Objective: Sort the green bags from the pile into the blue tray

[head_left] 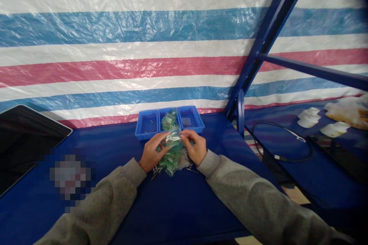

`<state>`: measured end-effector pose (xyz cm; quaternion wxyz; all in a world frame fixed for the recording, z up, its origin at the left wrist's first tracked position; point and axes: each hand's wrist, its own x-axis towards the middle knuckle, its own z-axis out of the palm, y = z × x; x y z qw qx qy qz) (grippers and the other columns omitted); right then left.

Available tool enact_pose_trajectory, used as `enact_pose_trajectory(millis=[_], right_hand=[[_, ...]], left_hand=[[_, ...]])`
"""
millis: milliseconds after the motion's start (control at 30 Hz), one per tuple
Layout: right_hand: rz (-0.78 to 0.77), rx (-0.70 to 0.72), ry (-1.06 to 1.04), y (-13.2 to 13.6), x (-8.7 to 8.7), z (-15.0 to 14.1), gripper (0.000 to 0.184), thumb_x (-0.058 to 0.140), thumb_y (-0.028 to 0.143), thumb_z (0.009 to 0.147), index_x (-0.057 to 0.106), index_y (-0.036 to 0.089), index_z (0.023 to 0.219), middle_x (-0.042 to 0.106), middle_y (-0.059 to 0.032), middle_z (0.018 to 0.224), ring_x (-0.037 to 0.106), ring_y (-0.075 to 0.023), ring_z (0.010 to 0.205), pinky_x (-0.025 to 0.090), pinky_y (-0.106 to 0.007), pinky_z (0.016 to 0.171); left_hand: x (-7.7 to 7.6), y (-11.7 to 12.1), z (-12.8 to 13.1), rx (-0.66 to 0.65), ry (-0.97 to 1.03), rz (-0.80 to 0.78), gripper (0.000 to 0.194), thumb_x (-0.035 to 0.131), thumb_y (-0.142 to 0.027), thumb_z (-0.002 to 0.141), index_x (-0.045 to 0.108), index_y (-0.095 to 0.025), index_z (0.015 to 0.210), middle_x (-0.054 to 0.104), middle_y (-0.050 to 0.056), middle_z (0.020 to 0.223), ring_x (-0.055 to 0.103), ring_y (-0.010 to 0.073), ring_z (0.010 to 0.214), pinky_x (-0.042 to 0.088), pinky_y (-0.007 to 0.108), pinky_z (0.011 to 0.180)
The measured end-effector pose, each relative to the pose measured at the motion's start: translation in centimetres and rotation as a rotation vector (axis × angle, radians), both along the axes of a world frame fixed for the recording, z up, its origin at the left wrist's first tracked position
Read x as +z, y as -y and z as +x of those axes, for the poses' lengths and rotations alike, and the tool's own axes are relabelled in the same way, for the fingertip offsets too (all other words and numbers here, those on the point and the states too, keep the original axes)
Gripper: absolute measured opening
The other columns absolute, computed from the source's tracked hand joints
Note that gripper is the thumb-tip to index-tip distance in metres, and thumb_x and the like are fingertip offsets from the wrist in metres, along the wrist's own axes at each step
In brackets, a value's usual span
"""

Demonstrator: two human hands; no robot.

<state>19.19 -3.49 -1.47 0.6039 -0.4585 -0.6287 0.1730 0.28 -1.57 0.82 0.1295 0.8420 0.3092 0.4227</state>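
Note:
Over a heap of small green plastic bags point(171, 164), my left hand point(153, 152) and my right hand point(196, 147) hold a small clear plastic bag point(173, 137) between them. White or metallic pieces show in it, too small to name. My right thumb and fingers pinch its right side; the left fingers curl at its left side. Loose thin metal pins or screws point(155, 171) stick out at the heap's lower left, and more lie near my right wrist. Just beyond my hands stand three joined blue bins; the middle bin point(160, 118) holds more green bags.
The left bin point(140, 136) has a few thin pieces, the right bin point(202, 124) a clear packet. A dark flat screen point(25, 141) and a pixelated patch lie left. On the right are a blue metal frame point(258, 53), a black cable point(258, 147) and white objects point(309, 118).

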Motion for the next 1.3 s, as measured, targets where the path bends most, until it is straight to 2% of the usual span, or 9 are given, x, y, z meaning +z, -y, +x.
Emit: enact_pose_trajectory(millis=[100,233,333,433,633,867,1000,1133,1300], right_hand=[[0.035,0.036,0.040,0.29,0.23,0.22,0.019,0.048,0.027,0.087,0.065,0.019,0.092,0.066,-0.0035,0.079,0.061,-0.0144,0.068,0.049,-0.027,0.066],[0.101,0.123,0.081,0.68,0.74,0.56,0.026,0.041,0.023,0.090,0.064,0.021,0.101,0.063,-0.0040,0.081,0.060,-0.0153,0.072,0.049,-0.030,0.069],[0.120,0.129,0.095,0.67,1.01,0.51,0.025,0.046,0.023,0.087,0.061,0.022,0.108,0.061,-0.0061,0.092,0.059,-0.0166,0.080,0.049,-0.031,0.071],[0.097,0.114,0.103,0.41,1.00,0.21,0.023,0.051,0.025,0.085,0.062,0.021,0.105,0.058,-0.0074,0.097,0.057,-0.0166,0.082,0.049,-0.030,0.071],[0.098,0.116,0.124,0.13,0.88,-0.17,0.013,0.050,0.025,0.087,0.062,0.019,0.084,0.059,-0.0055,0.086,0.056,-0.0159,0.079,0.047,-0.029,0.073],[0.046,0.094,0.155,0.09,0.43,-0.16,0.017,0.050,0.028,0.088,0.061,0.019,0.078,0.063,-0.0031,0.075,0.057,-0.0147,0.070,0.045,-0.027,0.068],[0.021,0.093,0.144,0.17,0.25,-0.12,0.019,0.049,0.030,0.088,0.063,0.019,0.094,0.065,-0.0030,0.080,0.060,-0.0146,0.071,0.047,-0.027,0.070],[0.006,0.096,0.096,0.27,0.13,-0.05,0.029,0.043,0.028,0.090,0.053,0.020,0.116,0.063,-0.0006,0.076,0.060,-0.0130,0.066,0.048,-0.026,0.068],[0.055,0.130,0.095,0.32,0.27,0.11,0.029,0.039,0.022,0.091,0.053,0.022,0.116,0.063,-0.0029,0.084,0.060,-0.0140,0.071,0.049,-0.029,0.071]], left_hand=[[-0.14,-0.07,-0.23,0.023,0.018,0.006,0.030,0.054,-0.023,0.085,0.057,-0.018,0.115,0.062,0.008,0.106,0.059,0.0122,0.074,0.052,0.026,0.069],[0.00,-0.04,-0.42,0.056,0.047,0.004,0.024,0.051,-0.020,0.086,0.062,-0.019,0.107,0.066,0.006,0.097,0.060,0.0133,0.078,0.050,0.027,0.075],[0.19,0.03,-0.46,0.036,0.059,-0.013,0.022,0.049,-0.020,0.087,0.064,-0.018,0.103,0.067,0.006,0.095,0.061,0.0157,0.086,0.048,0.029,0.081],[0.21,0.07,-0.50,0.015,0.053,-0.039,0.021,0.048,-0.021,0.088,0.066,-0.018,0.100,0.068,0.006,0.094,0.062,0.0154,0.085,0.048,0.028,0.080],[0.16,-0.05,-0.43,0.025,0.029,-0.046,0.018,0.050,-0.022,0.087,0.066,-0.015,0.081,0.064,0.005,0.079,0.060,0.0142,0.077,0.049,0.026,0.074],[0.35,-0.05,-0.14,0.034,0.072,0.008,0.013,0.057,-0.026,0.083,0.062,-0.015,0.085,0.062,0.007,0.093,0.058,0.0128,0.075,0.050,0.024,0.067],[0.00,-0.02,-0.15,0.119,0.073,0.009,0.012,0.058,-0.026,0.082,0.063,-0.015,0.084,0.065,0.003,0.081,0.059,0.0111,0.066,0.049,0.023,0.066],[-0.28,-0.09,-0.21,0.195,0.130,0.009,0.013,0.060,-0.028,0.081,0.063,-0.015,0.081,0.065,0.007,0.101,0.062,0.0125,0.074,0.051,0.024,0.070],[-0.14,-0.10,-0.18,0.210,0.133,-0.013,0.015,0.060,-0.029,0.080,0.063,-0.015,0.078,0.067,0.007,0.095,0.064,0.0144,0.077,0.052,0.025,0.069]])
